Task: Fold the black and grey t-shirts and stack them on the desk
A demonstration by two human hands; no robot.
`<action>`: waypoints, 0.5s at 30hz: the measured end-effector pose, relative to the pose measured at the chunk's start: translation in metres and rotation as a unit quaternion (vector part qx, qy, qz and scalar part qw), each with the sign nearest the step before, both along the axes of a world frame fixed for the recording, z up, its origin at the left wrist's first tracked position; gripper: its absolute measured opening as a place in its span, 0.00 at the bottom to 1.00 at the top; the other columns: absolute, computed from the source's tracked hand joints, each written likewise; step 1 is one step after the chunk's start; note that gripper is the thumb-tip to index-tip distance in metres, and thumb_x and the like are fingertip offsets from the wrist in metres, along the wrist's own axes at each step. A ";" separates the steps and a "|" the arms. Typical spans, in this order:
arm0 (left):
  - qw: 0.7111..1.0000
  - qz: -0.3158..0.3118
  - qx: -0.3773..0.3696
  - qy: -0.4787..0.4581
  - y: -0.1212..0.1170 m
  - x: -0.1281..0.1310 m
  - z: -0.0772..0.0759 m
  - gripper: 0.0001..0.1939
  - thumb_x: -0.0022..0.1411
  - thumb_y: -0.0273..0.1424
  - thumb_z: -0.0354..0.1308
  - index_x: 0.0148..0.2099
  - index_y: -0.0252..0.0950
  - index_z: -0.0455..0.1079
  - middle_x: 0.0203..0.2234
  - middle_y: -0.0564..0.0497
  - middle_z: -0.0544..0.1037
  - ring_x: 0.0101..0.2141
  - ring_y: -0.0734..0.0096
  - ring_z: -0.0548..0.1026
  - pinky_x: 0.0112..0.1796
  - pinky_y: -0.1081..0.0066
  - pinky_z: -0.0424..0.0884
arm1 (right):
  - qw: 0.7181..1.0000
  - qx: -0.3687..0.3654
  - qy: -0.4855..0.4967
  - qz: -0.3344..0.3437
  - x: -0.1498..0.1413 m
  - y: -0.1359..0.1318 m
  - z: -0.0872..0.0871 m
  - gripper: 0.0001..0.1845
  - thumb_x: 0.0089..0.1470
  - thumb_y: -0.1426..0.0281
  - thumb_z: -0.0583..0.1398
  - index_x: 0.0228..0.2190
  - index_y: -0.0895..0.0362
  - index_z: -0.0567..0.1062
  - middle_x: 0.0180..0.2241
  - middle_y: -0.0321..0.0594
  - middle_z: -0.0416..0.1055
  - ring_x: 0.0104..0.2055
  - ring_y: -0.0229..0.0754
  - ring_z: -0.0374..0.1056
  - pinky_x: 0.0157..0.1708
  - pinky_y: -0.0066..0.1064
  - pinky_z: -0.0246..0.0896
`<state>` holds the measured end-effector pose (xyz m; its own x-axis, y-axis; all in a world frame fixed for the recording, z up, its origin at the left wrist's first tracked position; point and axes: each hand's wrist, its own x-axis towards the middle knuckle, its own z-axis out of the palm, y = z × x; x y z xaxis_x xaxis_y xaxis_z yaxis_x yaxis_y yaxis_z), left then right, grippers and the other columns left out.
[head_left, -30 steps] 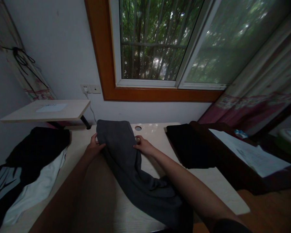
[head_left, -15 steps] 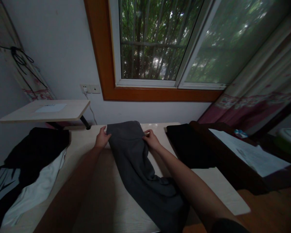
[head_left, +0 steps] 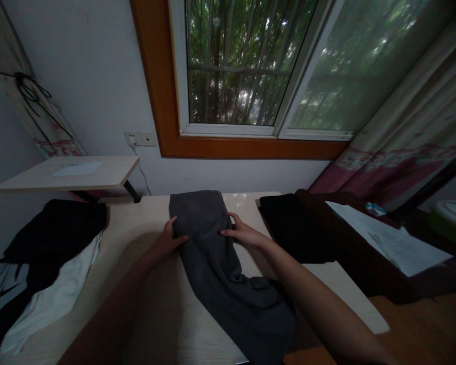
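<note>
A pair of dark grey trousers [head_left: 209, 238], apparently folded lengthwise, lies over the pale table from its far edge toward the lower right, where the cloth bunches and creases. At the left edge of the cloth rests my left hand [head_left: 169, 241], thumb on the fabric and fingers apart. Opposite it, my right hand [head_left: 245, 233] touches the right edge with thumb and forefinger spread. Both hands are open, a little below the far end of the trousers. Some of the fingertips are hidden at the edges of the cloth.
Black clothing [head_left: 57, 233] with a grey print lies over a white garment [head_left: 66, 289] at left, below a small raised shelf [head_left: 99, 175]. Folded black cloth [head_left: 292, 225] lies at right, beside dark furniture holding a paper sheet [head_left: 387, 238]. The window [head_left: 251, 66] is behind the table [head_left: 209, 334].
Both my hands have slid nearer along the trousers' edges from the far end, and their fingers have loosened from the earlier pinch. The trousers have hardly moved.
</note>
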<state>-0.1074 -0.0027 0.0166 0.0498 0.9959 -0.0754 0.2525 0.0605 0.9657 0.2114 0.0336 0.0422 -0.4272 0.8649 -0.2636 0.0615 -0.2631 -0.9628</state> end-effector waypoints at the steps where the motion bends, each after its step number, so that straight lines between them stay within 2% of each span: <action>1: 1.000 -0.019 -0.017 -0.005 -0.010 0.003 0.003 0.55 0.54 0.43 0.70 0.74 0.38 0.43 0.63 0.32 0.67 0.57 0.48 0.73 0.55 0.52 0.72 | 1.000 -0.003 0.012 0.011 0.000 -0.005 0.001 0.54 0.42 0.64 0.74 0.62 0.49 0.51 0.47 0.43 0.74 0.45 0.46 0.74 0.46 0.39 0.71; 4: 0.996 -0.051 -0.061 -0.039 -0.032 0.011 0.010 0.54 0.57 0.43 0.67 0.75 0.41 0.39 0.66 0.33 0.63 0.57 0.47 0.73 0.51 0.52 0.75 | 0.999 -0.004 0.027 0.016 -0.001 -0.012 -0.002 0.50 0.40 0.67 0.74 0.59 0.48 0.55 0.50 0.42 0.72 0.50 0.46 0.73 0.50 0.40 0.70; 8: 0.996 -0.026 -0.041 -0.074 -0.036 0.013 0.017 0.51 0.57 0.37 0.65 0.74 0.41 0.40 0.68 0.35 0.59 0.61 0.50 0.69 0.55 0.54 0.73 | 0.999 -0.005 0.036 -0.025 0.000 -0.012 -0.008 0.38 0.41 0.68 0.71 0.51 0.48 0.61 0.46 0.37 0.73 0.43 0.42 0.74 0.41 0.34 0.72; 10: 0.996 -0.012 -0.037 -0.085 -0.030 0.005 0.020 0.50 0.57 0.35 0.64 0.74 0.40 0.39 0.66 0.36 0.64 0.60 0.52 0.70 0.56 0.55 0.71 | 0.998 -0.011 0.017 -0.053 0.000 -0.011 -0.010 0.34 0.43 0.67 0.69 0.50 0.47 0.62 0.42 0.34 0.73 0.35 0.38 0.72 0.31 0.29 0.69; 12: 0.994 -0.002 -0.057 -0.096 -0.023 -0.011 0.024 0.51 0.58 0.35 0.63 0.74 0.42 0.37 0.59 0.38 0.73 0.54 0.53 0.77 0.52 0.55 0.74 | 0.998 -0.017 -0.012 -0.063 -0.003 -0.012 -0.011 0.33 0.44 0.65 0.68 0.50 0.47 0.61 0.38 0.31 0.71 0.27 0.34 0.67 0.22 0.23 0.61; 15: 0.992 -0.002 -0.086 -0.092 -0.013 -0.037 0.026 0.50 0.59 0.37 0.64 0.74 0.44 0.39 0.50 0.42 0.80 0.45 0.55 0.81 0.47 0.56 0.76 | 0.998 -0.008 -0.032 -0.049 -0.010 -0.015 -0.012 0.33 0.45 0.64 0.67 0.51 0.47 0.61 0.35 0.29 0.69 0.20 0.30 0.60 0.15 0.20 0.51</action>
